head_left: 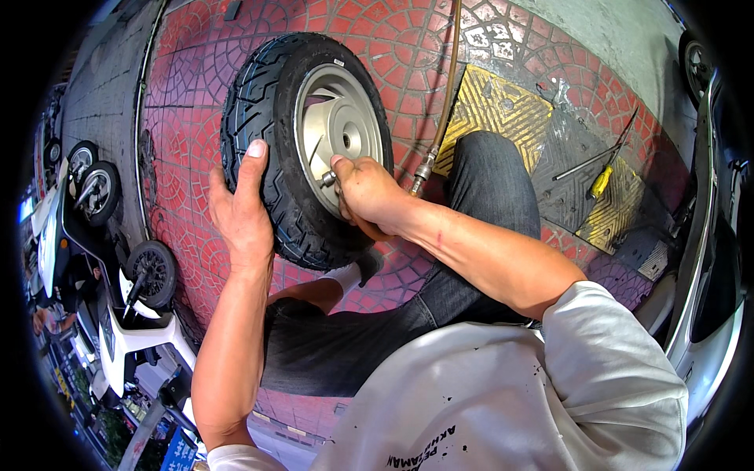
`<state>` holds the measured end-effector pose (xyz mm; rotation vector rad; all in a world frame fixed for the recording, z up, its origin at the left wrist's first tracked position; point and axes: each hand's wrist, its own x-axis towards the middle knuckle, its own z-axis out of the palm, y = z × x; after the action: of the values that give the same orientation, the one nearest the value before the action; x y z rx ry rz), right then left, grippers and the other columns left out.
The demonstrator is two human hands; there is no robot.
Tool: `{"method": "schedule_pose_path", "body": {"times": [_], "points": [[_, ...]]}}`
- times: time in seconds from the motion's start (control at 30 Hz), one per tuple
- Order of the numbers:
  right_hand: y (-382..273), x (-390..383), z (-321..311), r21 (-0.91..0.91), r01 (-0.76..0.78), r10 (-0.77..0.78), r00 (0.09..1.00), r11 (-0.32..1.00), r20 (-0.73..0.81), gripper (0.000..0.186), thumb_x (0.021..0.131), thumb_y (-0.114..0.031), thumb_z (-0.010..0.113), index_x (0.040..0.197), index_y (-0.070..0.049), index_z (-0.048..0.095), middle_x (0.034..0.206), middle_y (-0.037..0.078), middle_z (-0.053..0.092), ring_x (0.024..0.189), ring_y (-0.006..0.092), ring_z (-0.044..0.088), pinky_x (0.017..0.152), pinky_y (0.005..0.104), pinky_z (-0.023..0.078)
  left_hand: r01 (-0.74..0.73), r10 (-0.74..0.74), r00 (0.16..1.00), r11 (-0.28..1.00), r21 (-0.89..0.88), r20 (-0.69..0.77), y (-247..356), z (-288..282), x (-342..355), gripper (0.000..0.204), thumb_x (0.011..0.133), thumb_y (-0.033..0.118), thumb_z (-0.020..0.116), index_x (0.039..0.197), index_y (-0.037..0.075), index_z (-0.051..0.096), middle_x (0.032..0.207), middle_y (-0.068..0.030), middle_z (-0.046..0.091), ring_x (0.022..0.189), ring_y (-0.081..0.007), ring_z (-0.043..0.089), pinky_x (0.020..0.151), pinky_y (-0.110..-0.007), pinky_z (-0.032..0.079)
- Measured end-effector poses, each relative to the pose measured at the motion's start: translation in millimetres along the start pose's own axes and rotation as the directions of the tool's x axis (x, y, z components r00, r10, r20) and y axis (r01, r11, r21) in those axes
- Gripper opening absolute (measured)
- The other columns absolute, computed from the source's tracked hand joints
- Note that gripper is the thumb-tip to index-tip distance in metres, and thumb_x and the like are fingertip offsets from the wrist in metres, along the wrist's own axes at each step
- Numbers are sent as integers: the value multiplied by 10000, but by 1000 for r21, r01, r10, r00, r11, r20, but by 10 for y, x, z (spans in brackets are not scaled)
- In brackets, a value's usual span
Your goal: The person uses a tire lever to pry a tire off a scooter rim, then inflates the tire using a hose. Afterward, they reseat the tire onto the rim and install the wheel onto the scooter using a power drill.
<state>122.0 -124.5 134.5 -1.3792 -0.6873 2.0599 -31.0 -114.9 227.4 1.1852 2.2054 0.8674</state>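
A scooter wheel stands upright before me, its black tyre (287,157) around a silver-grey rim (345,118). My left hand (242,216) is at the tread on the left side, thumb and fingers apart, the thumb lying over the rubber. At the lower part of the rim, my right hand (369,188) is closed around a small dark metal air-hose nozzle (327,179) that points toward the rim. A piece of orange hose (371,229) shows under this hand. Whether the nozzle sits on a valve is hidden.
A brown hose (452,78) with a metal coupling (425,166) runs down behind my right forearm. On the dark and yellow mat (503,110) at right lie a yellow-handled screwdriver (602,182) and a metal bar (585,162). Parked scooters (102,267) stand left; a vehicle (719,259) edges the right.
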Motion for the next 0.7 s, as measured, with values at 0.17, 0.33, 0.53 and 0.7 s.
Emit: {"method": "schedule_pose_path", "body": {"times": [0.17,0.33,0.53,0.7], "points": [[7,3,-4,-7,-1,1,1000,1000,7,560,1098,-299,423,694,49,595,561,159,574,499,277,578,568,430,497,-17,17,1000,1000,4,-15,2,3,15,1000,833,608,748,1380,-194,508,1347,-356,578,1269,-400,565,1126,-432,391],[23,9,-12,-31,9,-9,1000,999,22,550,1107,-346,395,769,42,591,571,150,581,497,261,554,550,417,485,-21,22,1000,999,28,-20,-3,0,27,991,834,618,742,1383,-176,522,1356,-352,575,1281,-404,558,1130,-434,384],[-10,1,-36,-49,-10,13,999,999,47,560,1113,-371,376,796,38,592,576,146,584,502,255,553,545,409,480,-40,41,999,999,26,-20,-24,2,20,940,846,605,741,1355,-163,556,1305,-337,619,1237,-399,593,1108,-436,405],[-121,84,-64,-116,-2,10,998,993,65,563,1097,-366,417,789,53,632,598,177,614,505,289,592,572,437,502,-50,50,999,999,-4,17,75,11,101,935,846,612,738,1329,-172,575,1270,-338,644,1208,-418,620,1095,-437,421]]}}
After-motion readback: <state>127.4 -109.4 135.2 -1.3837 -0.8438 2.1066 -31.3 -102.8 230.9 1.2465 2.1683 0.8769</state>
